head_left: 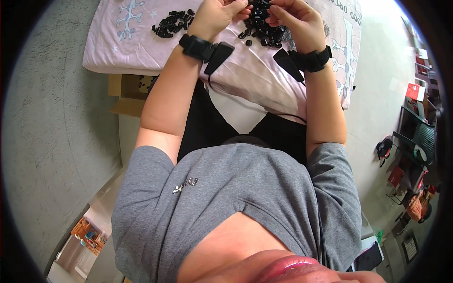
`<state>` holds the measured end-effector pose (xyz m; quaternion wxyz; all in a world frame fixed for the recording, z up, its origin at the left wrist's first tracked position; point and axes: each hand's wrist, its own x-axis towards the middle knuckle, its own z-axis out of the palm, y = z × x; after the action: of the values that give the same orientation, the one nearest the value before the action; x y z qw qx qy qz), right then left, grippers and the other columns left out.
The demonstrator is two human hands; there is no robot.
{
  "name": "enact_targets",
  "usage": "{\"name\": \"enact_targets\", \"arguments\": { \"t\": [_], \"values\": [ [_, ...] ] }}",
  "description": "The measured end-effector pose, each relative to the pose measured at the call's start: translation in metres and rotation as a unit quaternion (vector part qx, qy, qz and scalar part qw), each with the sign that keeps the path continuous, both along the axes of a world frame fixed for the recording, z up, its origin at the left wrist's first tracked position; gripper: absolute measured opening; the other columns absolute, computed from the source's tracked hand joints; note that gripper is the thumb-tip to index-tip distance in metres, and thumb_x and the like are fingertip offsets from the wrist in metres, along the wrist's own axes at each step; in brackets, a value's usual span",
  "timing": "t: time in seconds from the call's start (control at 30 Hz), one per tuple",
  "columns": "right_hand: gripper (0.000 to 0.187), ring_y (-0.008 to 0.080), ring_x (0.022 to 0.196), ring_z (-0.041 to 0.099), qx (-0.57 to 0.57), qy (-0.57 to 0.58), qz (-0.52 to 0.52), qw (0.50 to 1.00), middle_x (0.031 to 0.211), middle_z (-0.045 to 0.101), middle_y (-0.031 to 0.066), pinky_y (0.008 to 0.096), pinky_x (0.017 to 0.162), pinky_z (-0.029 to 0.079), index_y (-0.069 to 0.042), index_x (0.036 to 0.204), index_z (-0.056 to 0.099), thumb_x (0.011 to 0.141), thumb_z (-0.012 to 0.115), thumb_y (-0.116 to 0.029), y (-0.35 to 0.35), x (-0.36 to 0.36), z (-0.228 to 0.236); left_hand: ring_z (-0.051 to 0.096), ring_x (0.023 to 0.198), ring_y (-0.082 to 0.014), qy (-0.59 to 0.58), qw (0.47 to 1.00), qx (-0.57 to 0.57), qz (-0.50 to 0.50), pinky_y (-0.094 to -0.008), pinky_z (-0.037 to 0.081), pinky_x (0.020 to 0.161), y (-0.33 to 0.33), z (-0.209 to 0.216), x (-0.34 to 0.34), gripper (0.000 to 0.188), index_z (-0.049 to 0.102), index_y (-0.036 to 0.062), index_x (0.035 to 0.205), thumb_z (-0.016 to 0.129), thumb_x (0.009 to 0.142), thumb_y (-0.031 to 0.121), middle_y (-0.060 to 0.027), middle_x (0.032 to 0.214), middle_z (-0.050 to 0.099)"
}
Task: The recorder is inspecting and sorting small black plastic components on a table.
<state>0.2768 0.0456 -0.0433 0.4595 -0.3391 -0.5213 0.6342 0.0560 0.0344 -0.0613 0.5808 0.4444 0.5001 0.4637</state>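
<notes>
Both hands are at the top edge of the head view, over a bed-like surface with a pale pink printed cloth [141, 52]. My left hand [221, 13] has its thumb and fingers pinched together; what is in them is too small to make out. My right hand [302, 21] faces it, fingers also pinched, with any held piece hidden or cut off by the frame. Between and below the hands lies a heap of small shiny black parts [264, 35]. Some thin grey metallic pieces [287, 36] lie partly behind my right hand. Left of my left hand is a second heap of black parts [172, 24].
A dark wristband with a black block sits on my left wrist [196, 48] and another on my right [311, 60]. An opened cardboard box [128, 99] stands under the cloth's left edge. My legs [203, 118] are below the near edge. Chairs [417, 134] and other items stand far right.
</notes>
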Motion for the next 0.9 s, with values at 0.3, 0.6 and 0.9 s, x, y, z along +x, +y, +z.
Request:
{"name": "enact_targets", "arguments": {
  "t": [0.3, 0.6, 0.9],
  "values": [
    [0.007, 0.0109, 0.071, 0.067, 0.031, -0.037, 0.001, 0.999, 0.085, 0.071, 0.0043, 0.0241, 0.065, 0.055, 0.002, 0.102, 0.067, 0.096, 0.068, -0.001, -0.003, -0.004, 0.003, 0.070, 0.084, -0.0108, -0.362, 0.930, -0.062, -0.038, -0.0239, 0.058, 0.077, -0.016, -0.004, 0.009, 0.014, 0.069, 0.0083, 0.114, 0.060, 0.105, 0.014, -0.0020, 0.098, 0.073],
    [0.003, 0.0105, 0.071, 0.068, 0.044, -0.053, -0.034, 0.997, 0.085, 0.071, 0.0046, 0.0239, 0.066, 0.055, 0.003, 0.099, 0.067, 0.096, 0.066, 0.003, -0.007, -0.009, 0.004, 0.067, 0.078, -0.0080, -0.270, 0.963, -0.026, -0.008, -0.0220, 0.056, 0.072, -0.020, -0.005, 0.027, 0.015, 0.071, 0.0078, 0.115, 0.064, 0.103, 0.013, 0.0018, 0.093, 0.072],
    [0.003, 0.0113, 0.073, 0.070, 0.066, -0.087, -0.039, 0.993, 0.084, 0.072, 0.0063, 0.0242, 0.066, 0.057, 0.003, 0.097, 0.068, 0.096, 0.066, 0.004, -0.008, -0.010, 0.002, 0.066, 0.076, -0.0074, -0.143, 0.989, 0.030, 0.023, -0.0206, 0.052, 0.067, -0.019, -0.008, 0.025, 0.016, 0.073, 0.0036, 0.115, 0.067, 0.102, 0.011, 0.0000, 0.092, 0.073]
  ]
}}
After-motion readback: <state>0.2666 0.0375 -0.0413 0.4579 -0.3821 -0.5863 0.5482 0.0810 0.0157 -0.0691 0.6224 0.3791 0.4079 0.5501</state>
